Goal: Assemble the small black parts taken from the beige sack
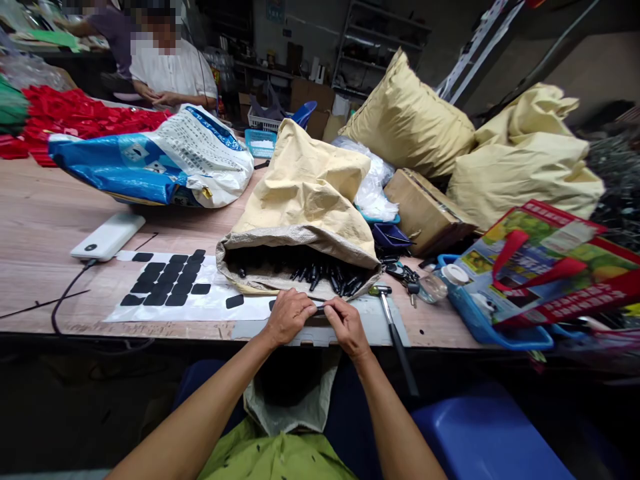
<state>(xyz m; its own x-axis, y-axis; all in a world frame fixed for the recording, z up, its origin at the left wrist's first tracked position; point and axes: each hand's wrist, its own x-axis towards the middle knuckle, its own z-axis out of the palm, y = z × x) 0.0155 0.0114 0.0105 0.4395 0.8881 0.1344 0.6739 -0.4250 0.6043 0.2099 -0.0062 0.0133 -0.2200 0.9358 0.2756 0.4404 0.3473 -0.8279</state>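
The counter [30, 213] spans the full work area. Two stuffed yellow sacks [410, 120] lean at the right rear. An open cloth sack [310, 173] lies on its side at the centre of the counter, mouth facing the hands. Left of it rests a blue-and-white bag [145, 160]; a heap of red pieces [85, 120] lies beyond that bag. At the right edge, a printed shopping bag [555, 260] tilts over a blue basket [470, 317]. A brown carton [425, 207] stands between the open sack and the rear sacks.

A white sheet [120, 307] lies flat at the left front. A hammer [393, 320] lies right of the hands, head on the counter, handle projecting past the front edge. A white power bank [107, 237] with a cable attached sits behind the sheet's left end.

The left hand [290, 317] and right hand [347, 327] meet at the front edge, directly before the sack mouth. Thumb and fingers of each are closed in a pinch on a small dark piece [321, 307], held between the fingertips; its shape is mostly hidden. Black rounded patches [165, 287] are arranged in rows on the sheet, with several set apart. Slender black pieces [345, 277] fill the sack mouth.
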